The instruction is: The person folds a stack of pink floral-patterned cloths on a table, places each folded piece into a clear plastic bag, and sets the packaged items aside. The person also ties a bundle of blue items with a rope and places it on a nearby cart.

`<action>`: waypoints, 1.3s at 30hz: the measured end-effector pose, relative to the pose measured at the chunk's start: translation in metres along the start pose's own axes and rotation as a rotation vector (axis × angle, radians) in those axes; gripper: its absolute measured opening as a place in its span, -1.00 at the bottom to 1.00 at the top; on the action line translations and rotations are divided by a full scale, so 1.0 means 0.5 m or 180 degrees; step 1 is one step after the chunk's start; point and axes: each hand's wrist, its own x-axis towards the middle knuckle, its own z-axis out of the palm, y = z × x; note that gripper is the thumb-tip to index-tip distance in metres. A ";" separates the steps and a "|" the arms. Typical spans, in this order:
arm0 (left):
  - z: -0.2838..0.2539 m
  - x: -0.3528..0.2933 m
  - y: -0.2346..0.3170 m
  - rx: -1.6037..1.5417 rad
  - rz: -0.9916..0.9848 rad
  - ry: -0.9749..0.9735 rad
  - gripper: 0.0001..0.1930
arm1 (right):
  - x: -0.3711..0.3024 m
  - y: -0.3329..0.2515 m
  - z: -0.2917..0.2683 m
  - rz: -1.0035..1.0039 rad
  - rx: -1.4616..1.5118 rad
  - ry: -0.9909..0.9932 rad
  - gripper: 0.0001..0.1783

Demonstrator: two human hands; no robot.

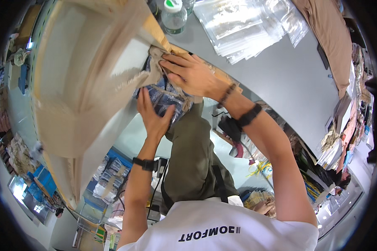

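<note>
Two hands: both on one clear plastic packet of dark blue fabric, at the mouth of a cream cloth bag.
Left hand: palm pressed flat under the packet, fingers stretched upward along its glossy film, thumb spread to the side; open, not closed round anything. Black watch band on the wrist.
Right hand: laid over the top of the packet, fingers curled down and pinching the bag's frayed hem against it; beaded bracelet and black band on the wrist.
Packet: soft, crinkled, shiny wrap over folded denim-like cloth; half inside the bag's opening, between the two hands, above the worktop edge.
Cloth bag: coarse woven canvas, pale beige, broad and limp, folds sagging to the left.
Worktop: smooth grey surface, curved by the lens.
Clear sleeves: slippery stack of flat transparent bags, fanned out on the worktop.
Bottle: clear plastic, round, white-and-green cap, just beyond the bag.
Tan cloth: matte drape at the far right of the worktop.
</note>
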 end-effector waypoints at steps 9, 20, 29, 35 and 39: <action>0.140 -0.148 -0.280 -0.1027 -0.0733 -0.0068 -0.69 | 0.039 0.137 -0.068 -0.0315 -0.0670 -0.0381 -0.89; 0.370 -0.239 -0.468 -0.1495 -0.1465 -0.0824 -0.72 | 0.038 0.164 -0.068 -0.0903 -0.0123 -0.0758 -0.84; 0.441 -0.289 -0.503 -0.1609 -0.1976 -0.0766 -0.71 | 0.086 0.095 -0.141 0.1123 0.0927 -0.1669 -0.58; 0.469 -0.264 -0.536 -0.1666 -0.2034 -0.0747 -0.70 | 0.058 0.031 -0.279 0.1476 0.0847 -0.2125 -0.49; 0.508 -0.242 -0.554 -0.1660 -0.1965 -0.0701 -0.70 | 0.027 -0.032 -0.342 0.1717 0.2816 -0.1605 -0.54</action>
